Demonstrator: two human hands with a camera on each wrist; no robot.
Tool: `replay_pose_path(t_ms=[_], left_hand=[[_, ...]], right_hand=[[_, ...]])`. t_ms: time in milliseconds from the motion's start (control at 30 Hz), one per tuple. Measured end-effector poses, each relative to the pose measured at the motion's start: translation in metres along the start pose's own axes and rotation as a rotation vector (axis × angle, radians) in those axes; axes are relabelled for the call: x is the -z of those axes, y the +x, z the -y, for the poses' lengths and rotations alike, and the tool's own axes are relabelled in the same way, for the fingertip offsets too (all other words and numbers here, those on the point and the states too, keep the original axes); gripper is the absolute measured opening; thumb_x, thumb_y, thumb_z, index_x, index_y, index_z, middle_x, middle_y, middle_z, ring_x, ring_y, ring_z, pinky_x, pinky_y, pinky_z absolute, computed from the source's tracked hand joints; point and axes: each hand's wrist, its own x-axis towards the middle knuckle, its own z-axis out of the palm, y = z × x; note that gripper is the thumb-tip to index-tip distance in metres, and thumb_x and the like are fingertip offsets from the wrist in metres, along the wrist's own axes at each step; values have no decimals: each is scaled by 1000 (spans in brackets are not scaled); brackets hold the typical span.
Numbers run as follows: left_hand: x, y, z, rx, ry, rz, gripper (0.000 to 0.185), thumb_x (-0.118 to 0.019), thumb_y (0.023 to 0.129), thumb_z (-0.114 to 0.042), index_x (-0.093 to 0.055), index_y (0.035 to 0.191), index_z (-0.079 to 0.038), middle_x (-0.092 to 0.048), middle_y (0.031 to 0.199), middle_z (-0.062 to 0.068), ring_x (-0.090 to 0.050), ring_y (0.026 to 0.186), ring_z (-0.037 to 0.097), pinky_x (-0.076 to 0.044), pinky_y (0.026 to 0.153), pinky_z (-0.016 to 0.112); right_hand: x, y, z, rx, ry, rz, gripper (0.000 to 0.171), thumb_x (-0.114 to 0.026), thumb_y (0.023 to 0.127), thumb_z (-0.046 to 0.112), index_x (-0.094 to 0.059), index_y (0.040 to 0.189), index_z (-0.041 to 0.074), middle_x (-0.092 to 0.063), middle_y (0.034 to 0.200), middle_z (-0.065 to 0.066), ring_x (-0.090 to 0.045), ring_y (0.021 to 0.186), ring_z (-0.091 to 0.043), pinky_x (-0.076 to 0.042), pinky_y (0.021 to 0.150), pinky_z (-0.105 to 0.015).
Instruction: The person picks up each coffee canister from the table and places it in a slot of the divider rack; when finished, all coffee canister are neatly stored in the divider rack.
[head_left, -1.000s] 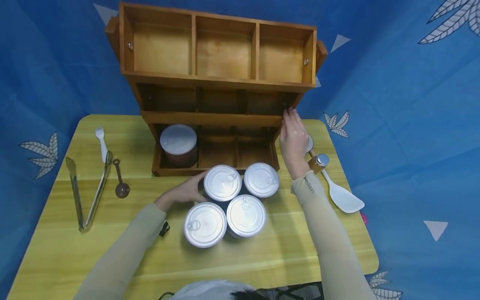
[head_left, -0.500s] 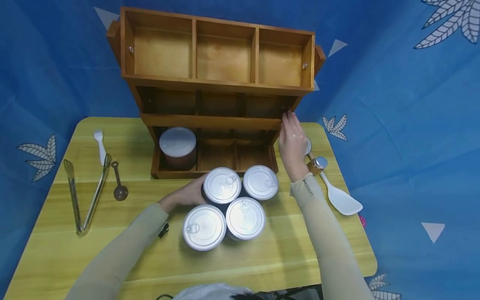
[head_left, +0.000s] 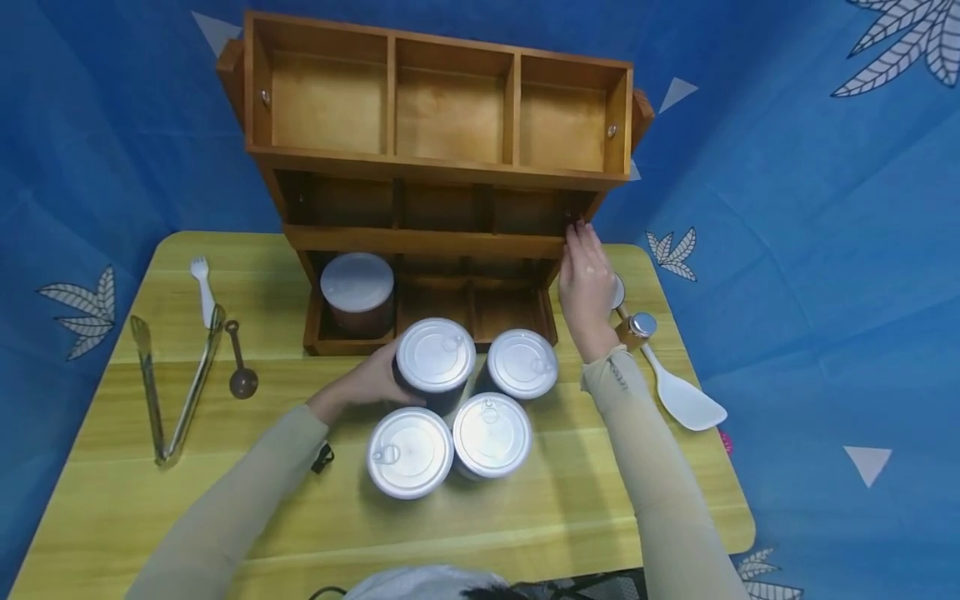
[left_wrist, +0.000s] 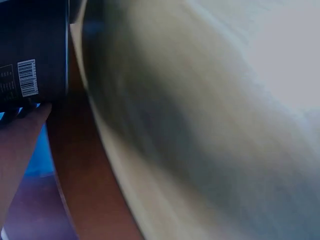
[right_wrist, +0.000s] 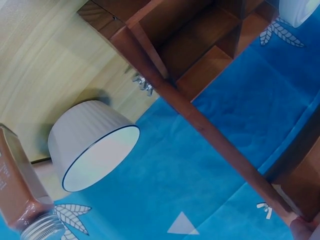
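My left hand [head_left: 367, 383] grips the side of a dark can [head_left: 437, 354] with a pale plastic lid. In the left wrist view a barcode shows on the can [left_wrist: 35, 55], with fingertips under its lower edge. Three similar cans stand just nearer me: a left can [head_left: 411, 454], a middle can [head_left: 492, 435] and a right can [head_left: 522, 363]. Another lidded can [head_left: 357, 287] sits in the bottom tier's left compartment of the wooden rack [head_left: 438, 242]. My right hand [head_left: 587, 287] holds the right end of the rack's middle tier; its thumb is hidden in the head view.
Metal tongs [head_left: 198, 387], a white fork [head_left: 204, 292] and a brown measuring spoon [head_left: 243, 382] lie at left. At right are a white spatula [head_left: 688, 402], a spice jar [head_left: 636, 330] and a white ribbed bowl [right_wrist: 85, 130]. A blue cloth [head_left: 810, 250] hangs behind the table.
My left hand has raised the can and shifted it slightly left toward the rack, apart from the other cans. My right hand stays at the rack's right end.
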Motion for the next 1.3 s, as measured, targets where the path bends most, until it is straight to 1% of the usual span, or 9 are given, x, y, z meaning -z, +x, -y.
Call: replay_pose_path(t_ms=[133, 267, 467, 600, 800, 933, 1033, 1100, 1300], left_hand=[[3, 2, -14, -33, 14, -35, 111, -93, 57, -2, -33, 150, -9, -49, 146, 16, -44, 137, 32, -25, 123, 50], [5, 6, -28, -25, 24, -69, 113, -92, 58, -2, -29, 152, -11, -48, 146, 16, -42, 138, 32, -23, 124, 50], [6, 17, -45, 7, 44, -84, 113, -91, 62, -5, -25, 153, -18, -46, 148, 12, -43, 138, 32, -28, 121, 53], [7, 23, -51, 77, 48, -113, 112, -90, 65, -7, -23, 154, -16, -44, 148, 14, -43, 138, 34, -29, 120, 55], [8, 34, -55, 212, 68, -186, 106, -89, 69, -14, -25, 152, -12, -45, 148, 16, -44, 137, 35, -32, 118, 55], [8, 43, -55, 239, 17, -221, 102, -88, 70, -13, -26, 151, -11, -45, 148, 16, -44, 137, 34, -35, 117, 52], [9, 49, -55, 281, 3, -252, 103, -88, 71, -17, -23, 152, -10, -42, 149, 15, -43, 138, 34, -36, 117, 52], [9, 53, -54, 306, 22, -280, 105, -88, 72, -20, -21, 152, -10, -41, 149, 15, -42, 138, 34, -36, 117, 52], [7, 69, -46, 262, 106, -373, 108, -88, 71, -25, -20, 153, -8, -40, 150, 17, -42, 137, 34, -36, 116, 51]], right_hand=[[0, 0, -1, 2, 1, -5, 31, -48, 103, 10, -63, 127, -3, -61, 134, -19, -57, 129, -33, -48, 109, -44], [1, 0, -2, -2, 2, -2, 31, -48, 103, 10, -63, 127, -3, -61, 134, -20, -57, 129, -33, -47, 109, -43], [1, 1, -2, 2, 5, -2, 31, -48, 103, 10, -63, 127, -3, -61, 134, -20, -57, 129, -33, -47, 109, -44], [1, 1, -3, 5, 7, 0, 31, -48, 103, 10, -63, 127, -3, -61, 134, -20, -57, 129, -32, -47, 109, -44], [1, 2, -3, 7, 7, 10, 31, -49, 102, 10, -63, 128, -2, -61, 134, -20, -56, 130, -32, -47, 109, -44], [1, 1, -3, 4, 3, 9, 31, -49, 102, 10, -63, 128, -2, -61, 134, -19, -56, 130, -31, -48, 109, -44], [1, 1, -2, 2, 4, 5, 31, -49, 102, 10, -63, 127, -2, -61, 134, -19, -56, 131, -30, -48, 109, -44], [1, 0, -2, 1, 7, 5, 31, -49, 102, 10, -63, 128, -2, -61, 135, -19, -56, 131, -30, -48, 109, -44], [0, 1, 0, 6, 4, -10, 30, -50, 101, 9, -64, 126, -2, -62, 134, -19, -57, 130, -30, -49, 108, -43]])
